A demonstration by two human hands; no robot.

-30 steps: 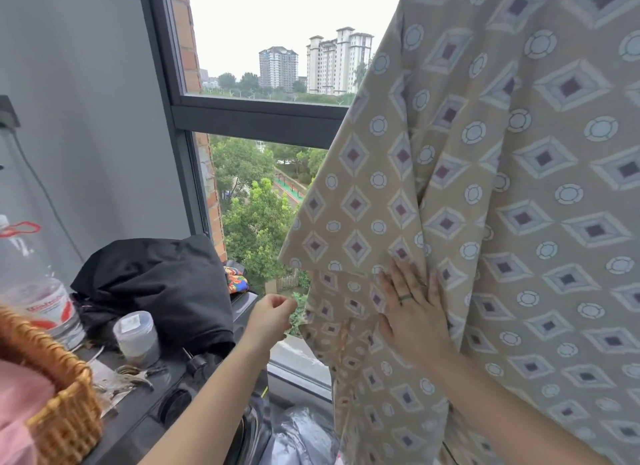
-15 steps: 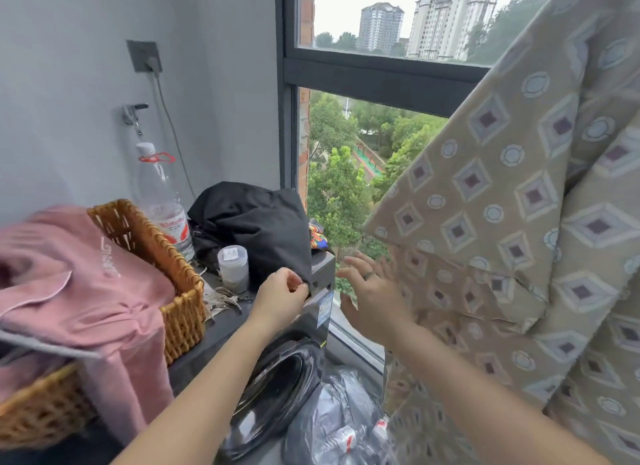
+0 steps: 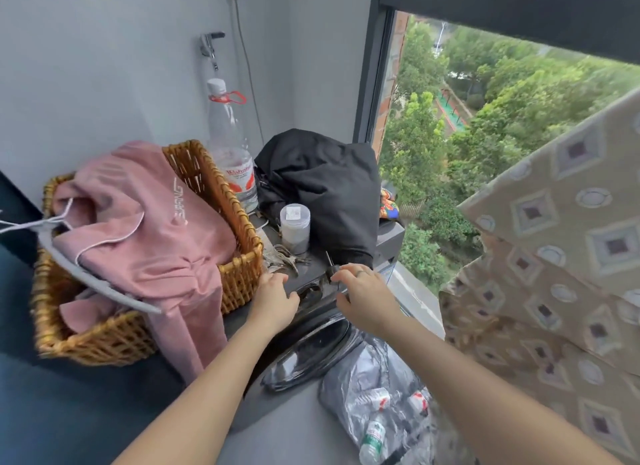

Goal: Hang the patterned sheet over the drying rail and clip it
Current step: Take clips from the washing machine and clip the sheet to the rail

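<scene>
The patterned sheet (image 3: 561, 264), beige with diamonds and circles, hangs at the right in front of the window; the rail is out of view. Neither hand touches the sheet. My left hand (image 3: 275, 296) rests palm down on the dark washer top (image 3: 311, 274), fingers loosely curled just below a pile of metal clips (image 3: 285, 257), with nothing in it. My right hand (image 3: 363, 293) hovers at the washer's front edge, its fingertips at a small dark clip (image 3: 333, 274). Whether the fingers grip it is unclear.
A wicker basket (image 3: 239, 274) holds pink clothing (image 3: 145, 229) and a grey hanger (image 3: 100, 288). Behind the clips stand a small white jar (image 3: 294, 227), a water bottle (image 3: 230, 153) and a black bundle (image 3: 322, 184). A plastic bag of bottles (image 3: 381, 399) lies below.
My right hand has left the sheet and swung left to the washer top. My left hand has dropped to the clips. My view has turned left and down, away from the sheet.
</scene>
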